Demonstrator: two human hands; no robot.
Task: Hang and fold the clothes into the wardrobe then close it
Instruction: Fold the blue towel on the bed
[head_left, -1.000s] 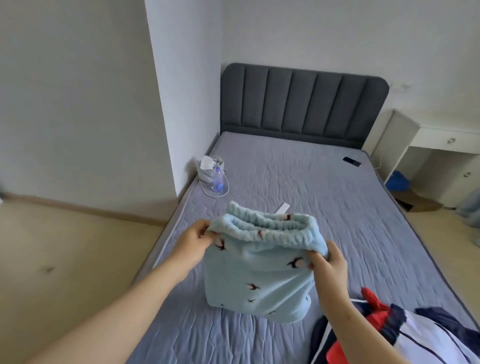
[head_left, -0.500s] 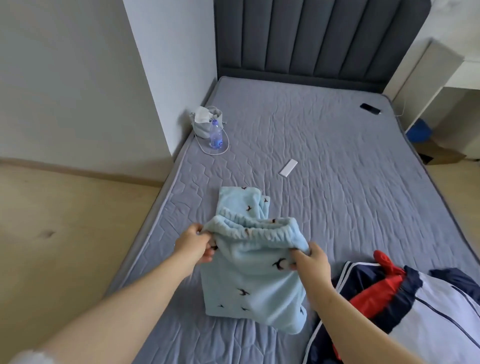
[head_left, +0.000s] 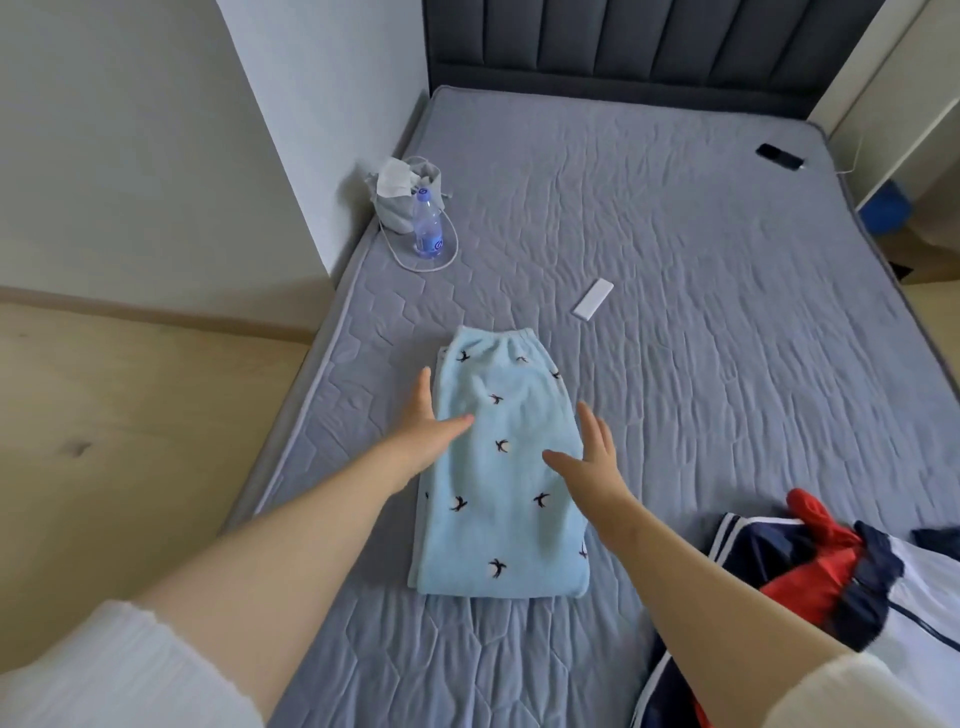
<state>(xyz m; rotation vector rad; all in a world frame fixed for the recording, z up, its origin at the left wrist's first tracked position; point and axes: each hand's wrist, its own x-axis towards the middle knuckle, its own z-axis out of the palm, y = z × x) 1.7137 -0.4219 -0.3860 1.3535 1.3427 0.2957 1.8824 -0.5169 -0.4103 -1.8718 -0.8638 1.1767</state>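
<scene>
Both hands open and flat, fingers straight, gripping nothing: left hand (head_left: 423, 428) lay along left edge of folded light-blue fleece pants (head_left: 506, 519), right hand (head_left: 592, 460) at right edge. Pants flat on grey quilted mattress (head_left: 701, 312), near its left side, waistband toward dark headboard (head_left: 649, 41). Navy-red-white jacket (head_left: 831, 582) heaped at right. Farther up: grey pouch (head_left: 395, 208), water bottle (head_left: 427, 228), flat white bar (head_left: 593, 297), black phone (head_left: 779, 157).
</scene>
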